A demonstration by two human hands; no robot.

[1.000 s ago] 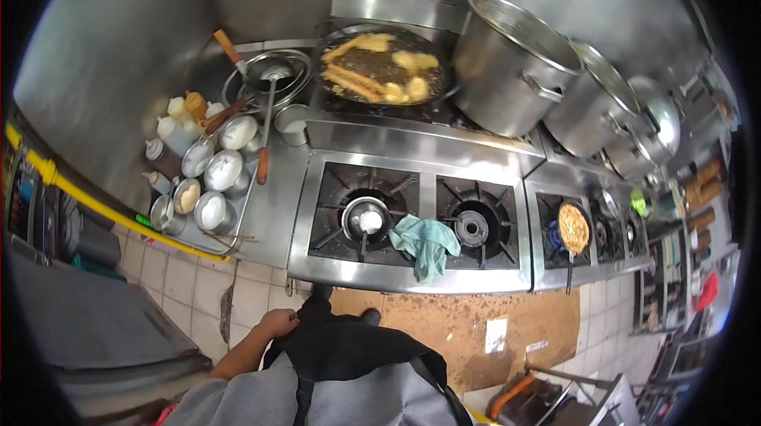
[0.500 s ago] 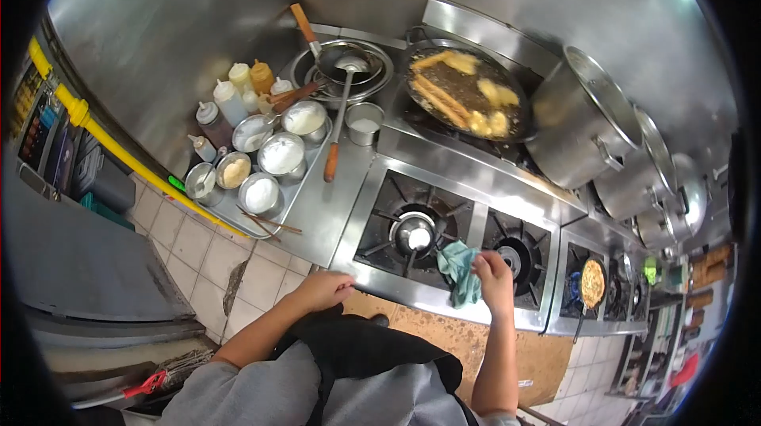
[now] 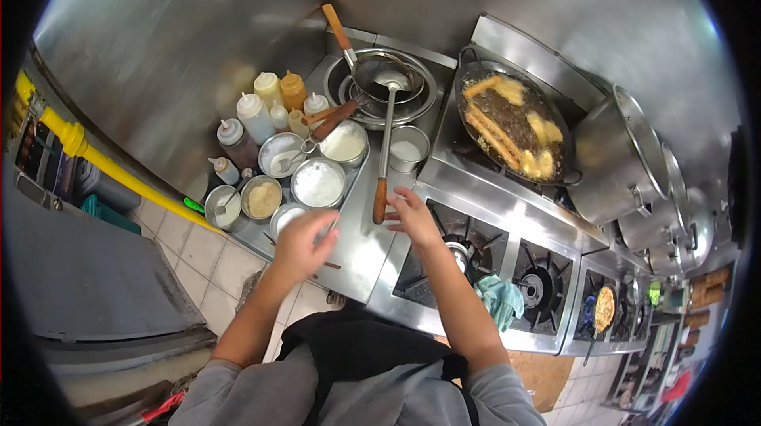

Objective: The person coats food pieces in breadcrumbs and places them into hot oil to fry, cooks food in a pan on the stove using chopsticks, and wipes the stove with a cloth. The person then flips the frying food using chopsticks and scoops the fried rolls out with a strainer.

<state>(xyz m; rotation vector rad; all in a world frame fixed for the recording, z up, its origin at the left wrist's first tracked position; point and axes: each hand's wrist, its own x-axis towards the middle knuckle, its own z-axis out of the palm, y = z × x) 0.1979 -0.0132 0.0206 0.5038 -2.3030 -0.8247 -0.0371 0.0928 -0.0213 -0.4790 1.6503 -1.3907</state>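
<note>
My right hand (image 3: 411,216) has its fingers spread beside the wooden handle (image 3: 380,201) of a long metal ladle. Its fingertips are close to the handle, but I cannot tell if they touch it. The ladle's bowl (image 3: 391,80) rests in a strainer over nested metal bowls. Over the front edge of the tray is my left hand (image 3: 304,245), thumb and fingers apart, partly covering a cup of white powder (image 3: 287,218). Just behind it stand a bowl of white powder (image 3: 318,183) and a cup of tan powder (image 3: 261,197).
Squeeze bottles (image 3: 254,115) stand behind the cups. A wide pan (image 3: 515,129) of bubbling oil with frying pieces is at the back right, near tall pots (image 3: 614,164). A green cloth (image 3: 499,299) lies on the front burners. A small pan (image 3: 604,309) of food sits farther right.
The view has shifted left toward the tray. My right hand has left the green cloth and come to the ladle handle. My left hand has moved forward over the cups and opened.
</note>
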